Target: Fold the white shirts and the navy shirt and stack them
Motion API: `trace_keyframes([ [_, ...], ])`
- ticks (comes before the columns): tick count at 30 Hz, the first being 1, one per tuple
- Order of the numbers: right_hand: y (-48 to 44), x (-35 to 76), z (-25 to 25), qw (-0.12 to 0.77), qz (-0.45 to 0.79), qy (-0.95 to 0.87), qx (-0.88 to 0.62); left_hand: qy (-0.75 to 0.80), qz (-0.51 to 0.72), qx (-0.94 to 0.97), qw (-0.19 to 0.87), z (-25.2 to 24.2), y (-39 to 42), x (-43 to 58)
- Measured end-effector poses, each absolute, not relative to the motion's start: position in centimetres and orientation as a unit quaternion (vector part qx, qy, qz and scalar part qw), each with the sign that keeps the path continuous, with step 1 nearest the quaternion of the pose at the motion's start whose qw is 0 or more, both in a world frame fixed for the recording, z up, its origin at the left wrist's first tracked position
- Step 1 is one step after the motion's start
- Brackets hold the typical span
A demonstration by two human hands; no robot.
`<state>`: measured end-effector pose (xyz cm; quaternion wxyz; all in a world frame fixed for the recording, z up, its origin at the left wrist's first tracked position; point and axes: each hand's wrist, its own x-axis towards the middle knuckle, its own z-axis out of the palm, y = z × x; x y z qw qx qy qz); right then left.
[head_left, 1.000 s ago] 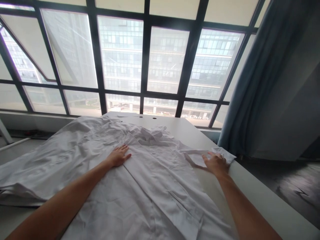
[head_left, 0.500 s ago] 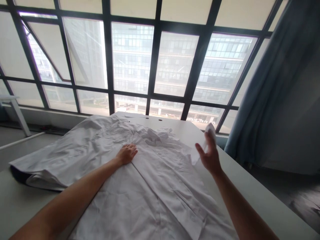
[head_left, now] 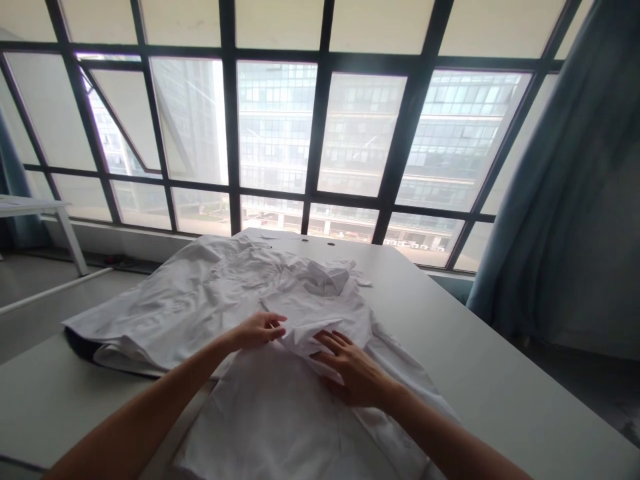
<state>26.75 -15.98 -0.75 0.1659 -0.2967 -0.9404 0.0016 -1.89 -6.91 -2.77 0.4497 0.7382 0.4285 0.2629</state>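
- White shirt (head_left: 275, 407) on table (head_left: 505, 367), collar (head_left: 327, 275) toward windows (head_left: 277, 127), bunched between hands;
- left hand (head_left: 257, 330) at it, half curled; can't tell whether pinching;
- right hand (head_left: 353, 370) over it, splayed; grip unclear

left hand (head_left: 261, 329) and right hand (head_left: 356, 373) are on a shirt (head_left: 280, 413) on a table (head_left: 500, 373); more cloth (head_left: 170, 303) lies left of the shirt, windows (head_left: 277, 127) behind, a curtain (head_left: 550, 207) at right.

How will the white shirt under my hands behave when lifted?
The white shirt looks floppy: its cloth lies in loose wrinkles, so it would likely sag. It seems thin, so probably light for its spread. The raised collar may hold its shape a bit better.
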Motion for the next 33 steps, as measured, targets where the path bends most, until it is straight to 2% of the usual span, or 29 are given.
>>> trace_keyframes([
  [2,-15.7,26.7,-0.4,0.172,0.022,-0.940,-0.294,0.415,0.300,0.778,0.364,-3.2,-7.0,-0.8],
  [4,-15.7,26.5,-0.2,0.175,0.042,-0.941,-0.285,0.394,0.337,0.783,0.344,-3.7,-7.2,0.3],
  [7,-15.4,26.7,-0.3,0.184,0.060,-0.940,-0.282,0.358,0.377,0.737,0.432,-4.1,-7.5,1.2],
  [10,-14.4,28.3,-1.0,0.208,0.060,-0.914,-0.344,0.324,0.402,0.673,0.529,-3.7,-7.4,0.7],
  [13,-12.5,31.5,-1.9,0.192,0.041,-0.866,-0.459,0.310,0.394,0.658,0.563,-2.7,-7.0,-1.0],
  [16,-10.6,34.8,-2.9,0.153,0.019,-0.827,-0.541,0.324,0.322,0.685,0.568,-2.0,-6.7,-3.1],
  [18,-9.6,36.5,-3.5,0.147,0.004,-0.808,-0.571,0.355,0.271,0.716,0.537,-1.7,-6.8,-4.0],
  [22,-8.4,38.0,-4.2,0.139,-0.029,-0.799,-0.585,0.400,0.177,0.808,0.395,-1.8,-7.7,-3.8],
  [25,-8.0,37.7,-3.9,0.127,-0.047,-0.802,-0.581,0.406,0.170,0.837,0.326,-2.4,-8.2,-2.4],
  [27,-7.8,37.1,-3.6,0.121,-0.062,-0.802,-0.582,0.392,0.209,0.827,0.345,-3.1,-8.3,-1.5],
  [33,-7.3,35.1,-2.8,0.060,-0.149,-0.782,-0.602,0.309,0.375,0.707,0.515,-3.3,-7.9,-0.8],
])
